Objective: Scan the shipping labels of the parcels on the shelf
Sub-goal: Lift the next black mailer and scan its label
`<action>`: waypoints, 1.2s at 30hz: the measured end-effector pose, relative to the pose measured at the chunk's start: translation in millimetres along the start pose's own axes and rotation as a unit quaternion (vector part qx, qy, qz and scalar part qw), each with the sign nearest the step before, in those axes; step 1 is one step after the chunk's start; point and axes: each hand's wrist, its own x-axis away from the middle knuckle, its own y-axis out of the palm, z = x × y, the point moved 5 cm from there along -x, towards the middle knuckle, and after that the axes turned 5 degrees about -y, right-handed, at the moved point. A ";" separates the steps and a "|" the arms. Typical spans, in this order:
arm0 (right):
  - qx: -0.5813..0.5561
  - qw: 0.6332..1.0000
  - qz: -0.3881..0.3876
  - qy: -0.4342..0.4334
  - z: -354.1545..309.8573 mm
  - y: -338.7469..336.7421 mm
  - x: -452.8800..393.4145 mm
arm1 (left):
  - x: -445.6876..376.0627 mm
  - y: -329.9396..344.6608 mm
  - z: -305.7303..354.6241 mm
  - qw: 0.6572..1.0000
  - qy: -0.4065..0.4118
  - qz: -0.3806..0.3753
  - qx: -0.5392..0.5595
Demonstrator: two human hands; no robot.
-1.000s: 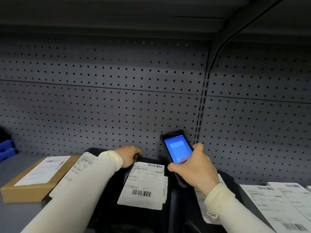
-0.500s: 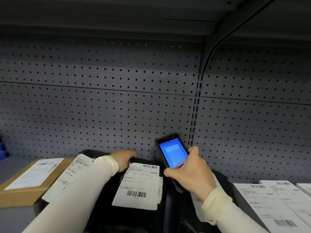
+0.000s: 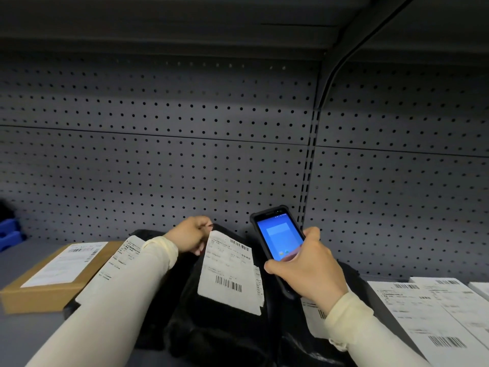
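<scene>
My right hand (image 3: 307, 268) holds a black handheld scanner (image 3: 277, 237) upright, its blue screen facing me, just right of a black plastic parcel (image 3: 211, 321). A white shipping label (image 3: 230, 271) with barcodes lies on that parcel. My left hand (image 3: 189, 235) grips the parcel's top edge by the label's upper left corner. Another black parcel lies under my left arm with its label (image 3: 124, 258) partly covered. A third label (image 3: 313, 313) peeks out below my right wrist.
A flat brown cardboard box (image 3: 47, 284) with a label lies at the left on the grey shelf (image 3: 16, 332). White labelled parcels (image 3: 434, 316) sit at the right. A blue bin (image 3: 9, 234) is at the far left. Perforated back panel behind, another shelf overhead.
My left hand has lifted the top edge of the black parcel, tilting its label up toward me. The scanner stays in my right hand beside it.
</scene>
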 end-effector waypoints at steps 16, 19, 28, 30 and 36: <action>-0.031 1.000 0.000 0.000 3.8 -18.1 16.7 | 28.9 -36.9 29.9 0.961 0.040 0.208 0.179; -0.034 0.999 0.000 -0.001 2.6 -20.8 18.8 | 35.1 -41.3 33.2 0.957 0.022 0.225 0.180; -0.039 0.999 -0.012 -0.005 -6.4 -26.1 25.5 | 50.5 -61.2 48.1 0.924 0.094 0.280 0.243; -0.040 0.999 -0.012 -0.010 -8.2 -28.8 26.2 | 54.5 -63.1 56.5 0.916 0.118 0.287 0.254; -0.039 0.999 -0.026 -0.025 -13.0 -33.6 28.3 | 66.2 -63.6 78.4 0.923 0.169 0.245 0.246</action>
